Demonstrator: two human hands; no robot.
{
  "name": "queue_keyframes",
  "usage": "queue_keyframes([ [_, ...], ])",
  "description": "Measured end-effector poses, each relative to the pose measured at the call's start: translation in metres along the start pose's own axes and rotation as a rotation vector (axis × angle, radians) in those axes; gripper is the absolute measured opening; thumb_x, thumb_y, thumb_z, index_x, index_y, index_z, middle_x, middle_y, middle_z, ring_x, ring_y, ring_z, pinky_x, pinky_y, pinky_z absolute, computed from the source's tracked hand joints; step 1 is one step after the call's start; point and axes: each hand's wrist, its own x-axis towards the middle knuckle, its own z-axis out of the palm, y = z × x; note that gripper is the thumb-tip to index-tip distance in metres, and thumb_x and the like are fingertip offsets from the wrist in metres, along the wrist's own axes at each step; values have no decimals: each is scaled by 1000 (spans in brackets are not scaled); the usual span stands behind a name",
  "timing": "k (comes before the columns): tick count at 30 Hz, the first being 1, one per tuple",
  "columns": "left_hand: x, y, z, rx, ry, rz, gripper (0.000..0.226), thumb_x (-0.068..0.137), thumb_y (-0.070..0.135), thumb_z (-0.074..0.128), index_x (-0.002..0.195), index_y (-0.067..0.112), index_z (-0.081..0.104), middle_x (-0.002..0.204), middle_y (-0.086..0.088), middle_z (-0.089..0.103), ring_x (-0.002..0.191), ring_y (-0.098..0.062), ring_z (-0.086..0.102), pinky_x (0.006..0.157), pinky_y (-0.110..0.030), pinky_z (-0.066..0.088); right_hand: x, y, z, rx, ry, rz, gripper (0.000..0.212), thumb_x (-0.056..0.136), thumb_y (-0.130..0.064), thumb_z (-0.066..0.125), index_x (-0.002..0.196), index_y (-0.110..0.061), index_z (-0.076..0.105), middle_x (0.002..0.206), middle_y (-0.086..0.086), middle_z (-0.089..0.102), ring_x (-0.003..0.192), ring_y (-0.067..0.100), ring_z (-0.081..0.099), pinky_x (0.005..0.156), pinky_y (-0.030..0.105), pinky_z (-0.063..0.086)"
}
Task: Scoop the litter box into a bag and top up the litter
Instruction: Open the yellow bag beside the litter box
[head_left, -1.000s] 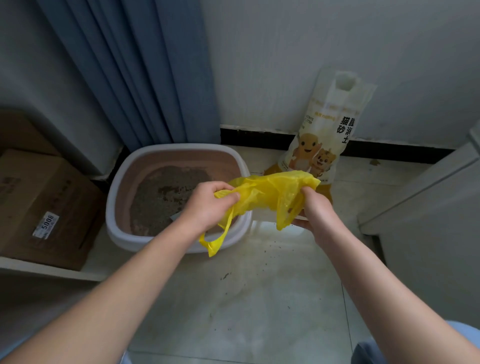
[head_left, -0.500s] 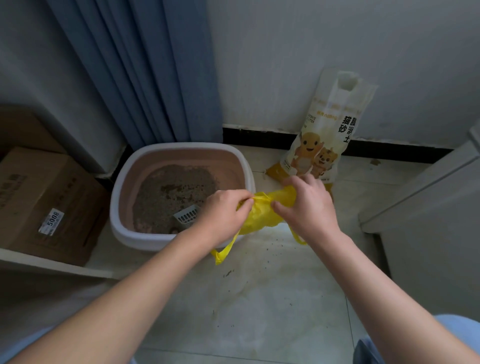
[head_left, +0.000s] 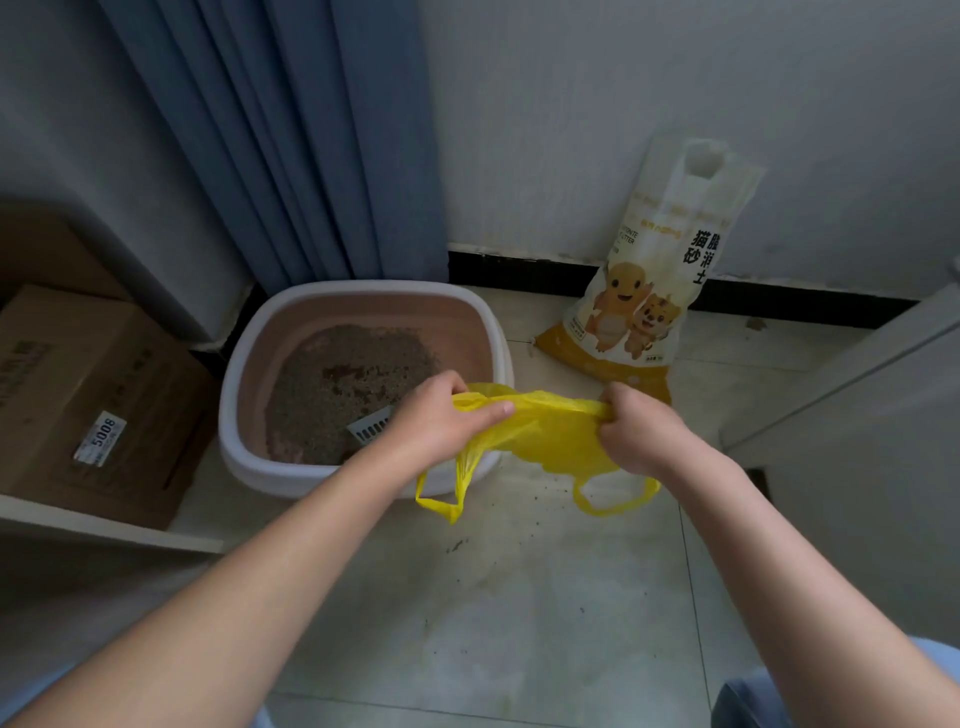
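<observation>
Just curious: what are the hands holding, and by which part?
A yellow bag: the left hand and right hand each grip one end of its bunched, stretched edge.

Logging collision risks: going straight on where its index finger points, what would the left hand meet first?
Probably the right hand, across the yellow bag it shares with the left hand; depth unclear.

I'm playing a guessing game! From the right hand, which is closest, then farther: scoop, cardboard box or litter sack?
1. Litter sack, just beyond the right hand.
2. Scoop, left, in the litter box.
3. Cardboard box, far left.
</observation>
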Motion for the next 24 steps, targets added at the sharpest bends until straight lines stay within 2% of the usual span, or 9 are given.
queue_keyframes([
  [3, 5, 6, 4, -336, 34, -60, 36, 87, 42, 68, 87, 7, 62, 71, 1, 56, 65, -15, 52, 55, -26, 39, -7, -8, 0, 168, -92, -66, 44, 83, -40, 67, 118, -21, 49, 101, -1, 60, 92, 20, 59, 81, 39, 54],
  [6, 2, 17, 8, -654, 1, -119, 35, 91, 43, 64, 82, 9, 62, 69, -3, 57, 64, -17, 55, 61, -28, 45, -13, -16, 0, 285, 12, -117, 67, 86, -68, 56, 133, -20, 55, 122, 3, 65, 110, 25, 62, 93, 40, 52],
  [8, 1, 19, 11, -658, -44, -111, 28, 86, 35, 72, 89, 10, 63, 74, -3, 61, 67, -15, 58, 62, -27, 47, -10, -16, 0, 255, 145, -99, 57, 96, -59, 49, 129, -14, 62, 117, 6, 69, 110, 28, 62, 83, 35, 51],
  [11, 4, 11, 14, -501, -57, -17, 28, 77, 10, 79, 95, 13, 58, 78, 2, 60, 64, -8, 55, 54, -17, 45, -2, -11, -2, 238, 285, -82, 17, 93, -35, 58, 97, -22, 69, 77, -8, 63, 80, 21, 62, 55, 24, 36],
  [13, 8, 3, 18, -318, 13, 17, 31, 72, 4, 75, 92, 19, 56, 79, 2, 60, 65, -10, 54, 55, -22, 44, 2, -10, -2, 277, 294, -77, 6, 89, -25, 59, 89, -21, 64, 71, -6, 60, 71, 20, 58, 54, 26, 37],
  [16, 15, -6, 22, -257, 129, -56, 21, 75, 7, 70, 89, 17, 60, 78, 3, 61, 68, -11, 55, 53, -22, 40, 1, -15, -3, 341, 266, -110, 13, 87, -22, 58, 100, -19, 57, 80, -2, 61, 73, 20, 57, 63, 34, 45],
  [18, 21, -11, 23, -426, 173, -176, 7, 78, 14, 69, 84, 14, 64, 73, 0, 62, 67, -16, 57, 55, -24, 41, 0, -18, 0, 360, 251, -128, 25, 85, -35, 64, 102, -19, 54, 82, -4, 60, 75, 18, 57, 65, 36, 47],
  [21, 22, -10, 17, -931, 82, -439, 11, 84, 19, 68, 88, 9, 67, 75, -12, 66, 60, -23, 64, 53, -28, 50, 0, -19, 2, 339, 279, -105, 38, 84, -58, 61, 96, -22, 56, 81, -6, 60, 77, 14, 58, 63, 35, 45],
  [24, 22, -7, 7, -1316, -116, -671, 14, 96, 12, 56, 89, 4, 66, 71, -15, 70, 53, -23, 69, 49, -36, 58, 4, -15, 4, 296, 308, -64, 27, 89, -42, 57, 106, -22, 63, 82, -6, 62, 79, 18, 59, 60, 31, 39],
])
